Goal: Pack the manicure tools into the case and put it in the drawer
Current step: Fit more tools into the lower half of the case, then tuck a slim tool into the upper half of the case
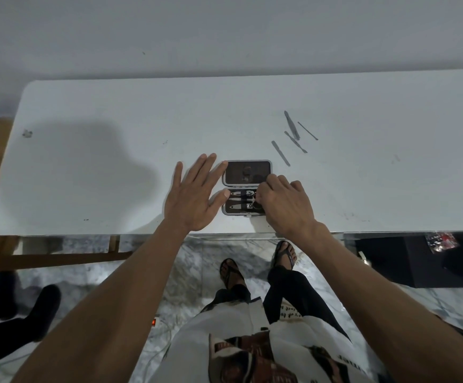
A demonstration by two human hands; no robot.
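Lay open near the table's near edge, roughly mid-width: a small dark manicure case (pixel 246 187), lid half flat on the far side, tray half nearer. Held 3 silvery tools (pixel 240 200) in the tray, strapped side by side under a dark band, long axes running left to right. Rested flat just left of the case: the left hand (pixel 190 199), palm down, fingers spread apart, gripping nothing, with a fingertip touching the lid's far-left corner and the thumb tip against the tray's left edge. Covered the tray's right end: the right hand (pixel 282 203), knuckles up and fingers curled down onto the case; could not tell whether pinched on a tool or merely pressing, since the fingertips stayed hidden. Lay loose to the far right of the case, well apart from both hands: 4 thin grey tools (pixel 293 135) on the white table (pixel 114 111), 1 flat strip nearest the lid, 2 overlapping, 1 fine rod farthest right. Showed below the table edge: marble-patterned floor, 2 sandalled feet, and a black cabinet (pixel 418 261) on the right.
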